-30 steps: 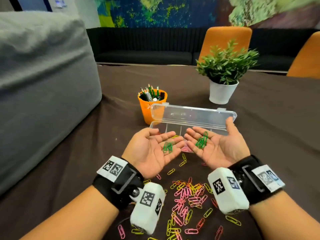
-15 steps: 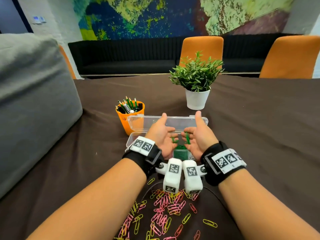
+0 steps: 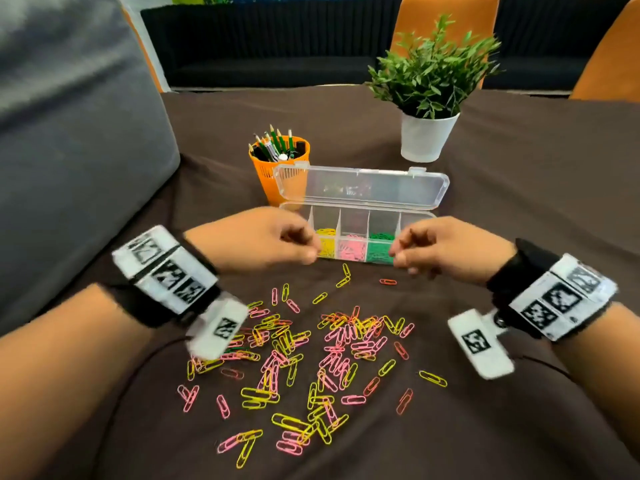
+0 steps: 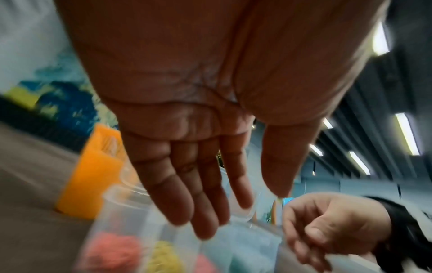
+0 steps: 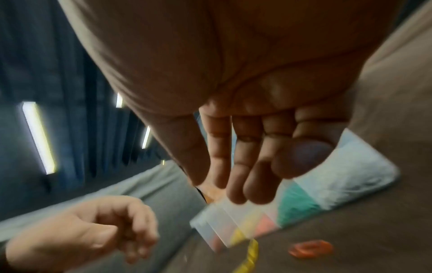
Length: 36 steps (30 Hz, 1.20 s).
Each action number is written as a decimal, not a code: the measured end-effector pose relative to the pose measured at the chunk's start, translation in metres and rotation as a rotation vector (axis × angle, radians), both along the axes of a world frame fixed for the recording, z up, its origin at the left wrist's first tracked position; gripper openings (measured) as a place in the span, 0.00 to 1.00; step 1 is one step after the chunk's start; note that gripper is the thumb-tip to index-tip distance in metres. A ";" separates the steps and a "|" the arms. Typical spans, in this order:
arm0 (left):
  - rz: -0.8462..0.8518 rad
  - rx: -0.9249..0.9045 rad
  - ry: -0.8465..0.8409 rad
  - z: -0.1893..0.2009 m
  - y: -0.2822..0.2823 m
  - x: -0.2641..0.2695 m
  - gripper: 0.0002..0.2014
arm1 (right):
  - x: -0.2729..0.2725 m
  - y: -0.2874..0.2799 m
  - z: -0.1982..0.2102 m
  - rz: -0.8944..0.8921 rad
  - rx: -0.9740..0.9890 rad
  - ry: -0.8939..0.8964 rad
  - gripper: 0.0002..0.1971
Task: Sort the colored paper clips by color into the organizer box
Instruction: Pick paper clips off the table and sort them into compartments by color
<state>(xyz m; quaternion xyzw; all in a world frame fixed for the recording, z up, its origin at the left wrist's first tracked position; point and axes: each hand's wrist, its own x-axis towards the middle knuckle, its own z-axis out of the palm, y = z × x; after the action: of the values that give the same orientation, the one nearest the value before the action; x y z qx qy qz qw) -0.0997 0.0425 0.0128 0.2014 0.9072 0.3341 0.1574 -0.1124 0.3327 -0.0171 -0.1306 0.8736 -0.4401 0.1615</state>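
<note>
Dozens of loose paper clips (image 3: 304,362), yellow, pink and a few orange, lie scattered on the brown table cover (image 3: 519,209) at six o'clock of the organizer box (image 3: 356,237). No green shows plainly among them, which suggests that colour is done. The box sits lid-up at table centre, so its compartments face the person: yellow clips (image 3: 326,244), pink clips (image 3: 351,249) and green clips (image 3: 380,249) side by side, with the end cell at three o'clock looking empty.

Left hand (image 3: 256,239) hovers at nine o'clock of the box, right hand (image 3: 450,247) at three o'clock, both palm-down, fingers loosely hanging, nothing seen held; wrist views show bare relaxed palms, though blurred. Likely poised to drop toward the pile for another colour.

Orange pencil cup (image 3: 277,168) stands at eleven o'clock just behind the lid; potted plant (image 3: 429,95) at one o'clock, well apart. Grey cushion (image 3: 69,133) far left.
</note>
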 end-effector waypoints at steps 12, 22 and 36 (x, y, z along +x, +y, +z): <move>0.038 -0.609 -0.029 -0.051 -0.123 0.084 0.18 | 0.027 -0.072 -0.014 0.445 0.593 0.306 0.09; 0.066 -0.613 0.104 -0.062 -0.120 0.082 0.12 | 0.041 -0.202 -0.016 0.701 0.577 0.358 0.15; 0.236 -0.623 0.098 -0.059 -0.142 0.064 0.03 | 0.039 -0.219 -0.026 0.671 0.800 0.375 0.11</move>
<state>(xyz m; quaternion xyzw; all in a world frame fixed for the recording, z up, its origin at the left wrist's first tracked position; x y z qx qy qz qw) -0.0359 -0.0992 -0.0460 0.0531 0.9893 0.0468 0.1278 -0.0732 0.1138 -0.0429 -0.4063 0.8969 0.0325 0.1714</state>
